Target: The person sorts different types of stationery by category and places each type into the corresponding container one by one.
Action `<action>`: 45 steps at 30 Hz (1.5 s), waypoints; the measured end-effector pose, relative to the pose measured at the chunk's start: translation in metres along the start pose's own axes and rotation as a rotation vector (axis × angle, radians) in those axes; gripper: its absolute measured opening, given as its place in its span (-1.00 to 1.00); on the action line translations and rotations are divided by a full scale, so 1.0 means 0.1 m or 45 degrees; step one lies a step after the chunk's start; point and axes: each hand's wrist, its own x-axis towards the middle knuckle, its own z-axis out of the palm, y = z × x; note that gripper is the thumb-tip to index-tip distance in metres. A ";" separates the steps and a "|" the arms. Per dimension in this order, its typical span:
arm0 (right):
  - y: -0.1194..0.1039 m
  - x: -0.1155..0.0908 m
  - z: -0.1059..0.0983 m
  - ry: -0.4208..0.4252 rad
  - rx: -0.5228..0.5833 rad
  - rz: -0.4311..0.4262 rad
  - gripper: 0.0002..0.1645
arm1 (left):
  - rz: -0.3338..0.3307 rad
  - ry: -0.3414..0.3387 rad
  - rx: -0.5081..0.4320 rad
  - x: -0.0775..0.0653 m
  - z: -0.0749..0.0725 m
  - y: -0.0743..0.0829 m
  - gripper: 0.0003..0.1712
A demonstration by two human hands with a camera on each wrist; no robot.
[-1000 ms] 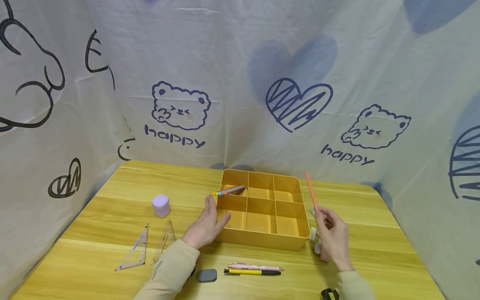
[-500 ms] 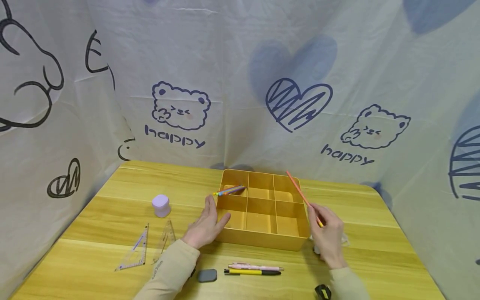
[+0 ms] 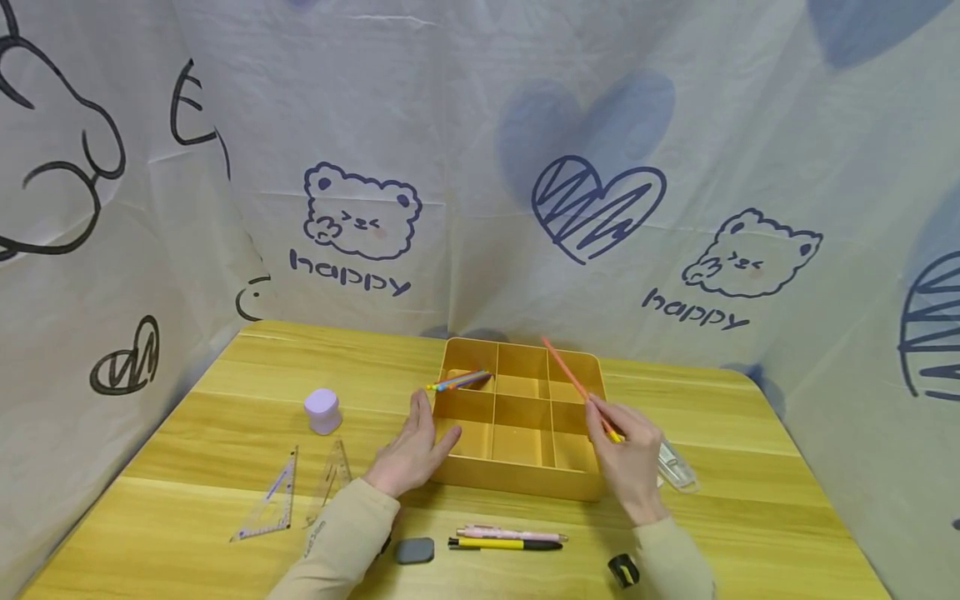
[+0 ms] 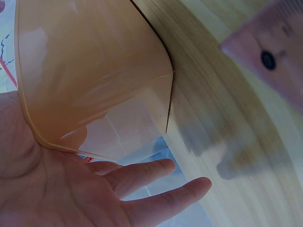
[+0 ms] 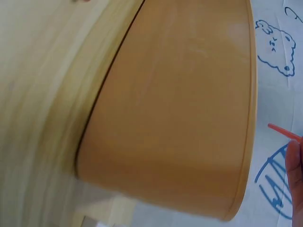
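A yellow-orange organizer box (image 3: 517, 481) with several compartments stands on the table. My left hand (image 3: 408, 454) rests against the box's left side, and in the left wrist view its fingers (image 4: 161, 196) are extended beside the wall. With thumb and fingers, my right hand (image 3: 628, 458) pinches a slim coral-red pencil (image 3: 564, 368) with a yellow end. The pencil slants over the right compartments, its far end pointing up and left. Several coloured pencils (image 3: 463, 381) lean in the back left compartment, their ends sticking out over the left rim.
Left of the box are a lilac rounded object (image 3: 322, 412) and two clear set squares (image 3: 273, 504). In front lie a dark grey flat piece (image 3: 415, 551), a pink pen (image 3: 510, 534) and a yellow-and-black pen (image 3: 506, 545). A clear case (image 3: 677, 468) lies to the right.
My right hand has moved left with the coral-red pencil, from beside the box to over its right compartments, and the pencil has tilted leftward. The clear case has come into view. My left hand stays put.
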 end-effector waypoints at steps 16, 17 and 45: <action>-0.06 0.04 0.35 -0.178 0.170 0.033 -0.75 | -0.002 -0.011 0.000 -0.01 -0.01 0.01 0.12; -0.03 0.02 0.38 -0.197 0.174 0.039 -0.75 | 0.000 -0.010 0.001 -0.01 -0.01 0.01 0.12; -0.12 0.10 0.75 -0.757 -0.155 -0.062 -0.87 | 0.024 0.006 -0.003 0.00 -0.01 0.00 0.10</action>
